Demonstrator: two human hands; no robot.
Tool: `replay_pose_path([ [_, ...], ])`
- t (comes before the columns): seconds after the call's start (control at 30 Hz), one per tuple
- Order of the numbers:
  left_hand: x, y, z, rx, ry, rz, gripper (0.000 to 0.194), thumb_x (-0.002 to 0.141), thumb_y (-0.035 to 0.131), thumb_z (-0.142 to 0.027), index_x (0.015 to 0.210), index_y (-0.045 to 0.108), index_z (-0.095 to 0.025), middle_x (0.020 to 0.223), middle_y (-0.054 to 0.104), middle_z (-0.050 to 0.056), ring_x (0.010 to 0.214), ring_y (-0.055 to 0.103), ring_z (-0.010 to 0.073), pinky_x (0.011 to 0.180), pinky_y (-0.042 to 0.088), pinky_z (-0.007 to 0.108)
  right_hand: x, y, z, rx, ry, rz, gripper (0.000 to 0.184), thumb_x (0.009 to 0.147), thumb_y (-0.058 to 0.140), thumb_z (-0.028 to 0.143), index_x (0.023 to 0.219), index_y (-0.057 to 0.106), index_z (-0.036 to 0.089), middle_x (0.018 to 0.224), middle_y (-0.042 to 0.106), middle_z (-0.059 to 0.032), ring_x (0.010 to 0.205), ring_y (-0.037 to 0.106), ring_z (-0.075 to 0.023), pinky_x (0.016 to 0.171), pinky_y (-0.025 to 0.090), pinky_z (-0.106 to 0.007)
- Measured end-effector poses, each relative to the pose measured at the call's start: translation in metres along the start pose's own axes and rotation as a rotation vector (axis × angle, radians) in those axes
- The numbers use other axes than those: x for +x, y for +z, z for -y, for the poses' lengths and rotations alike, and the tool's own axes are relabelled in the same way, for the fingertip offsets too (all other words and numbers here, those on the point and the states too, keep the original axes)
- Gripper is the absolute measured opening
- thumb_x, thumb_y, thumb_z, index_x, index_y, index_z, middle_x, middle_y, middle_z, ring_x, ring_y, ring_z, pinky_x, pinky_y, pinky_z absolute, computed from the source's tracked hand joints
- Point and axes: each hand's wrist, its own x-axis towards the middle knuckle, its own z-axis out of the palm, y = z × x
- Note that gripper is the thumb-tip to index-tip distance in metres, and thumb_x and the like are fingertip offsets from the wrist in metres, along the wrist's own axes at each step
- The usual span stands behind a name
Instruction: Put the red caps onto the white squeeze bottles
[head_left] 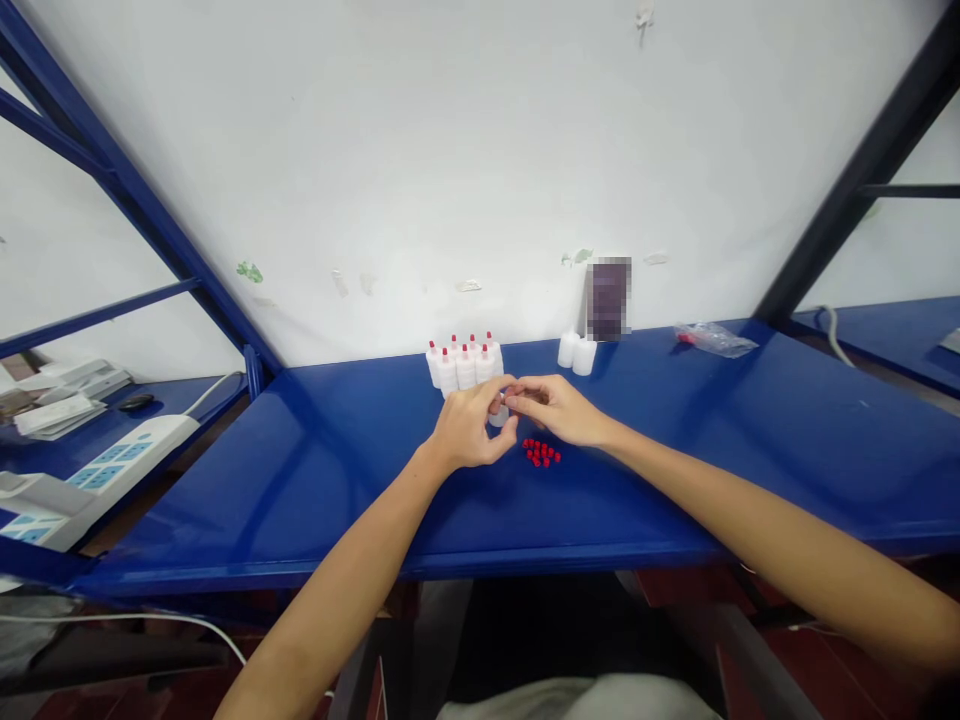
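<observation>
With left hand half curled round white bottle, with thumb spread; cannot tell whether gripping. With right hand narrowed at bottle's top; cannot tell on what. Nearby, on blue table: red caps. Behind: red-tipped bottles. Farther right, by wall: two white containers.

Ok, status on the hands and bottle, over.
Left hand and right hand together at white bottle; its top hidden. Loose red caps nearby. Capped bottles just behind left hand; nothing visibly blocking.
</observation>
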Motion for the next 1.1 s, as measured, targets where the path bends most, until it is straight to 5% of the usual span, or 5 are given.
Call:
replay_pose_path([
  [0.17,0.002,0.006,-0.005,-0.469,-0.157,-0.200,0.044,0.089,0.042,-0.049,0.124,0.042,-0.022,0.075,0.046,-0.004,0.049,0.047,0.0082,0.050,0.040,0.022,-0.005,0.013,-0.001,-0.286,-0.264,-0.125,0.029,0.098,0.046,0.034,0.091,0.071,0.020,0.082,0.070,-0.0034,0.071,0.062,-0.0160,0.070,0.048,-0.029],
  [0.3,0.005,0.011,-0.011,-0.627,-0.298,-0.180,0.042,0.091,0.038,-0.053,0.122,0.037,-0.025,0.076,0.047,-0.004,0.044,0.046,0.0068,0.042,0.037,0.020,-0.007,0.017,0.002,-0.384,-0.382,-0.123,0.029,0.099,0.046,0.033,0.090,0.071,0.022,0.081,0.070,-0.0040,0.073,0.063,-0.0171,0.072,0.049,-0.031],
  [0.67,0.005,0.010,-0.019,-0.612,-0.320,-0.057,0.037,0.095,0.033,-0.049,0.119,0.041,-0.022,0.065,0.050,-0.006,0.041,0.043,0.0076,0.042,0.034,0.020,-0.008,0.016,0.012,-0.441,-0.347,-0.015,0.030,0.101,0.040,0.027,0.085,0.064,0.020,0.085,0.070,-0.0038,0.077,0.064,-0.0165,0.074,0.047,-0.030],
  [0.93,0.011,0.020,-0.015,-0.948,-0.586,-0.050,0.039,0.093,0.027,-0.056,0.108,0.042,-0.024,0.056,0.047,-0.008,0.034,0.041,0.0088,0.036,0.032,0.019,-0.009,0.019,0.012,-0.922,-0.334,-0.014,0.027,0.098,0.045,0.034,0.104,0.063,0.015,0.070,0.070,-0.0079,0.058,0.062,-0.0200,0.066,0.037,-0.034],
  [1.1,0.016,0.016,-0.018,-1.070,-0.684,-0.028,0.037,0.090,0.028,-0.051,0.105,0.045,-0.022,0.052,0.047,-0.007,0.032,0.042,0.0110,0.035,0.035,0.022,-0.014,0.022,0.021,-1.077,-0.295,0.036,0.055,0.078,0.068,0.050,0.118,0.055,0.014,0.087,0.071,-0.0115,0.068,0.066,-0.0261,0.068,0.035,-0.036],
])
